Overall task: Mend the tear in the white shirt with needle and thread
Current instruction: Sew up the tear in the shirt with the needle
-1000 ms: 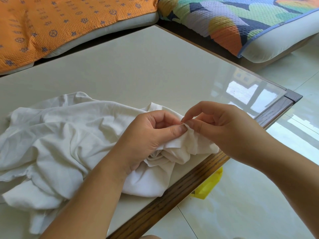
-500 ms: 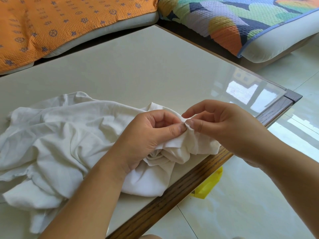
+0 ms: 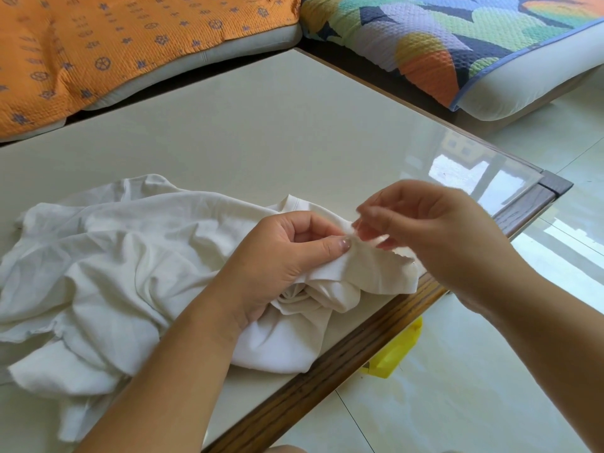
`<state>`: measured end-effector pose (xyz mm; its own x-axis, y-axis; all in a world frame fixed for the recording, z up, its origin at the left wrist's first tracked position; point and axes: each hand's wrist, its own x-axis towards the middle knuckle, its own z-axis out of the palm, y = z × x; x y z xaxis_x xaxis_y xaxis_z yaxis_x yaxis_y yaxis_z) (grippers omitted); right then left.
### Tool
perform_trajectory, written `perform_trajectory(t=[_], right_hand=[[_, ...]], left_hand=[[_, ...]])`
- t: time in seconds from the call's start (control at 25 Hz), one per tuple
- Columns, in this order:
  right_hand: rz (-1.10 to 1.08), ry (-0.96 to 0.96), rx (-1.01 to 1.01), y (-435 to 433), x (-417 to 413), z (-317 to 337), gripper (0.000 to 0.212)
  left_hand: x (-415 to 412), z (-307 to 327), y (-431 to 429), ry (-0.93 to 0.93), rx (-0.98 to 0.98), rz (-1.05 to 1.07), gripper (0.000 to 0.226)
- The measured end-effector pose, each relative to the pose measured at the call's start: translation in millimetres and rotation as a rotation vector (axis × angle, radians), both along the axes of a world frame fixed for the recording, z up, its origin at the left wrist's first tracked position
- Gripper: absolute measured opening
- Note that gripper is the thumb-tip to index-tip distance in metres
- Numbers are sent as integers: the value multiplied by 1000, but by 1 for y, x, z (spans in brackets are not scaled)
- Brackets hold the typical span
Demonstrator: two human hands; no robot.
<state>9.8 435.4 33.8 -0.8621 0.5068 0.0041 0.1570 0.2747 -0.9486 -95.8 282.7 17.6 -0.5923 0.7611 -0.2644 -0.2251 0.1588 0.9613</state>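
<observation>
Pale glass-topped table (image 3: 294, 125) carries the crumpled white cotton shirt (image 3: 114, 256) at its near edge; your left hand (image 3: 281, 256) still pinches the raised fold. Your right hand (image 3: 441, 237) has lifted off, blurred. Its grip can't be told; probably drawing thread through.

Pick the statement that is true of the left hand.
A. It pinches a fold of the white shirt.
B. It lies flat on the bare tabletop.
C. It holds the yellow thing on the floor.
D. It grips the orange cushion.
A: the left hand has its thumb and curled fingers closed on a raised fold of the white shirt, near the table edge.
</observation>
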Motion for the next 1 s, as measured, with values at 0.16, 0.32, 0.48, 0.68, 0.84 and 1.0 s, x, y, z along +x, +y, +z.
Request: perform_trajectory(t=[0.16, 0.32, 0.48, 0.68, 0.84, 1.0], right_hand=[[-136, 109, -279, 16, -4, 11, 9], [-162, 276, -842, 24, -6, 18, 8], [-319, 369, -785, 32, -11, 11, 7], [-531, 244, -99, 34, -10, 3, 8], [-557, 233, 49, 31, -11, 1, 11], [-541, 197, 158, 34, -10, -4, 4]], left_hand=[[0, 0, 0, -19, -15, 6, 14], [1, 0, 1, -26, -23, 15, 20], [1, 1, 1, -27, -17, 8, 16], [0, 2, 0, -5, -26, -14, 13], [-2, 3, -2, 3, -57, -33, 16], [-2, 7, -6, 28, -114, -108, 9]])
